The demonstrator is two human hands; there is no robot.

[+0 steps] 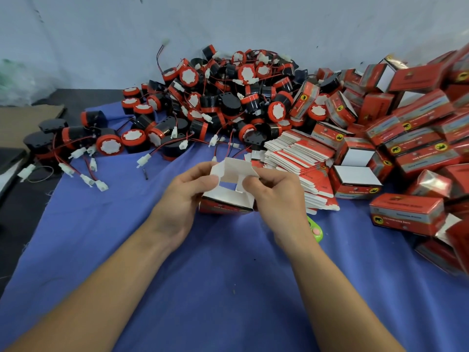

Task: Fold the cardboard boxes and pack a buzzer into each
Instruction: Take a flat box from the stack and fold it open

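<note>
Both hands were on 1 half-folded box (pixel 224 207), which sat on the blue cloth (pixel 228 288) at centre, close in front of the person. The left hand (pixel 186 191) pinched the box's left white flap btwn thumb & fingers. The right hand (pixel 278 196) pinched the right flap w/ curled fingers. The box top was open w/ its white inside showing, the rear flap (pixel 237 167) stood up, & the red printed side faced the camera.

Just right of the right hand, a fanned stack of flat boxes (pixel 302 153) lay on the cloth. A green gadget w/ a pink button (pixel 316 232) showed beside the right wrist. Further right, 2 open boxes (pixel 355 175) stood w/ white insides up. Beyond them a heap of closed red boxes (pixel 418 118) ran to the frame edge.

Behind the hands, a big pile of buzzers (pixel 228 97) spread back to the pale wall (pixel 228 26): black bodies, red rims, white faces, thin wires & white plugs. Far left, a brown cardboard sheet (pixel 28 123) lay on the dark desk (pixel 15 217).
</note>
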